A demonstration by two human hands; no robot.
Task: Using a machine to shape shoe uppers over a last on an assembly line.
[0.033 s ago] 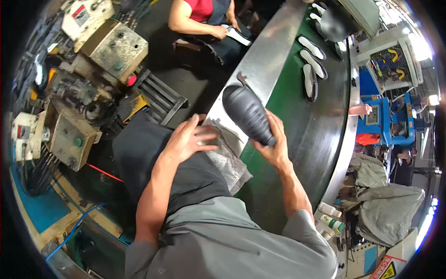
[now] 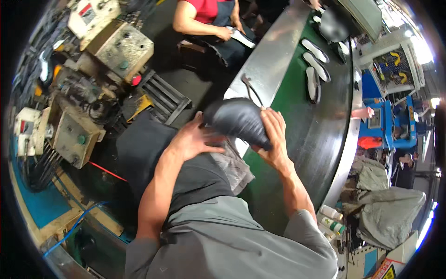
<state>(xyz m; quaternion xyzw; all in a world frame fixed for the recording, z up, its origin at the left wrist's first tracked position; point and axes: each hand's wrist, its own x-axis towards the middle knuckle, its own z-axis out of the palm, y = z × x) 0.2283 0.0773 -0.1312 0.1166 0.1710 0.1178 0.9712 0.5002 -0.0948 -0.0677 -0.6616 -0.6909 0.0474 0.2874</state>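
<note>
A black shoe upper [image 2: 238, 118], glossy and creased along its side, is tilted in front of me above the metal ledge. My right hand [image 2: 274, 142] grips its narrower right end, with the thumb underneath and the fingers over the top. At the shoe's left, rounded end is my left hand [image 2: 193, 139], thumb stretched out and fingers blurred by motion. Whether those fingers touch the shoe I cannot tell. Just beyond the shoe, a slim metal hand tool [image 2: 251, 88] lies on the ledge. Below the left hand, a crumpled grey cloth [image 2: 237, 172] hangs by my dark apron [image 2: 139, 137].
A green-edged conveyor belt [image 2: 297, 153] runs along my right, carrying several white-soled shoes [image 2: 312, 83]. Its metal ledge [image 2: 274, 42] lies alongside. A person in red [image 2: 204, 23] sits ahead holding a shoe part. Worn machinery [image 2: 74, 135] stands left; bottles [image 2: 332, 221] lie beside the belt.
The shoe has swung leftward and turned more sideways in my right hand. My left hand has moved slightly right to the shoe's rounded end. More of the metal tool now shows.
</note>
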